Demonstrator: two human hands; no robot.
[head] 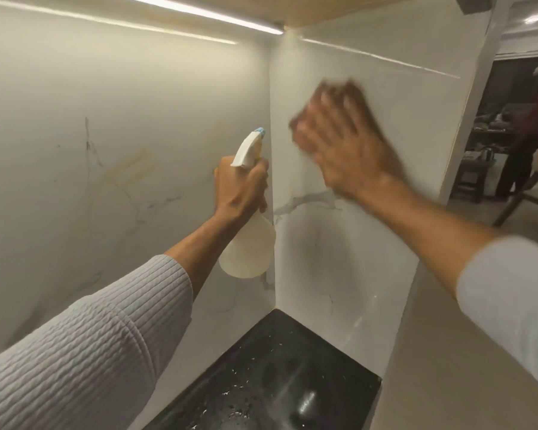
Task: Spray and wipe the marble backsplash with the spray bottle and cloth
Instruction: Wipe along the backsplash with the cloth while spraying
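My left hand (241,184) grips the neck of a pale translucent spray bottle (249,252) with a white trigger head and a blue nozzle tip, held upright near the inner corner of the white marble backsplash (106,135). My right hand (342,141) is blurred and spread flat against the right-hand marble panel (339,259). It presses a brown cloth (353,88) to the panel, and the cloth shows only around my fingertips. Grey veins run across both panels.
A black speckled countertop (277,377) lies below the corner. A beige ledge (441,352) runs along the right. A light strip (205,13) glows under the upper cabinet. Beyond the right panel's edge are a chair (528,193) and a standing person (528,128).
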